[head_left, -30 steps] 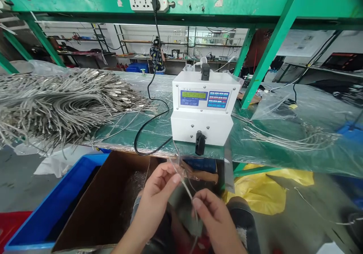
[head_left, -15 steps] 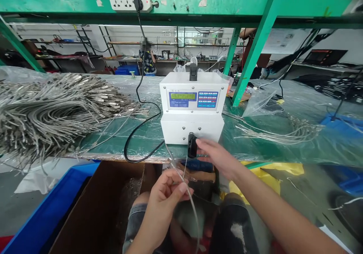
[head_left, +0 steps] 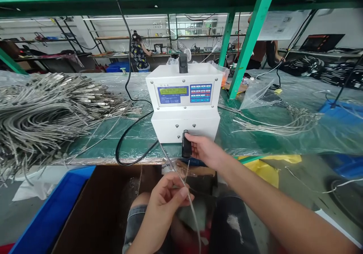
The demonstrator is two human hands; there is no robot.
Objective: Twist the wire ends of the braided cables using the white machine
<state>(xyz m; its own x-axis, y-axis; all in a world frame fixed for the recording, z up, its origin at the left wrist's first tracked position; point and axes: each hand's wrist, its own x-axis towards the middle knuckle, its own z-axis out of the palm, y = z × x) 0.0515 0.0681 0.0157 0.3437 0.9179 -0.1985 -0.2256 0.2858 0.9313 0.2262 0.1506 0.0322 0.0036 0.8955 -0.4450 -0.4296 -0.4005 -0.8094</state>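
Note:
A grey cable (head_left: pixel 193 208) is pinched between the thumb and fingers of my left hand (head_left: pixel 168 199), below the bench edge. From that pinch a thin pale wire end (head_left: pixel 187 169) points up toward the black clamp (head_left: pixel 186 146) on the front of a white machine (head_left: pixel 185 123). Whether the wire touches the clamp I cannot tell. My right hand (head_left: pixel 202 148) grips the clamp from its right side, thumb near the top, with some fingers hidden behind it. The machine has a lit display (head_left: pixel 173 91) and a blue keypad (head_left: pixel 200 93).
A large heap of grey cables (head_left: pixel 51 114) covers the bench's left side; a smaller bundle (head_left: pixel 278 127) lies right. A black power cord (head_left: pixel 117 144) loops beside the machine. Below left are a blue bin (head_left: pixel 53 208) and cardboard box (head_left: pixel 93 208). A green post (head_left: pixel 251 42) rises at right.
My right hand has closed onto the black clamp, where its fingers were more spread before. The wire end shows lower relative to the clamp. The view has shifted; my left hand keeps its pinch.

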